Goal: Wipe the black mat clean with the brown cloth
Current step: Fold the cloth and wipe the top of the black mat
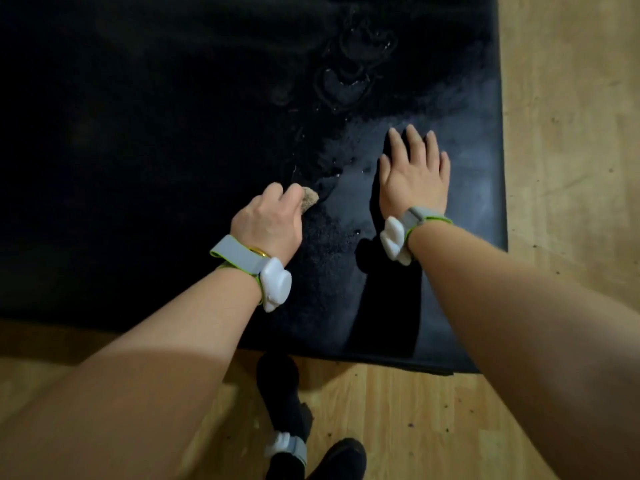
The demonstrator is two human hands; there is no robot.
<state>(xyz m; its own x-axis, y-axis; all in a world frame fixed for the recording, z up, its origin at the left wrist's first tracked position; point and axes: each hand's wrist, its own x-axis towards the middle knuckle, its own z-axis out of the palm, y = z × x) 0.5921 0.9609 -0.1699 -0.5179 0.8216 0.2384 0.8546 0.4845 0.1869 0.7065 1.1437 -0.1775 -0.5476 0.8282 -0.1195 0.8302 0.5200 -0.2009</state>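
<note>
head view: the black mat (138,150) lies flat on a wooden floor (571,133), filling most of the frame, its near edge and right edge visible. the left hand (268,220) rests on the mat with its fingers curled round the brown cloth (309,199); only a small wad of the cloth shows, past the knuckles on the far-right side of the hand. the right hand (414,174) lies flat on the mat, fingers straight and close together, holding nothing, apparently bracing the mat.

key relation: wet streaks and droplets (349,81) lie on the mat beyond both hands, up and slightly right of the cloth. a gritty patch (325,244) sits between the wrists, just right of the left hand. the left hand is the working one; the likely stroke runs forward and rightward toward the wet marks, which are well apart from the cloth.
</note>
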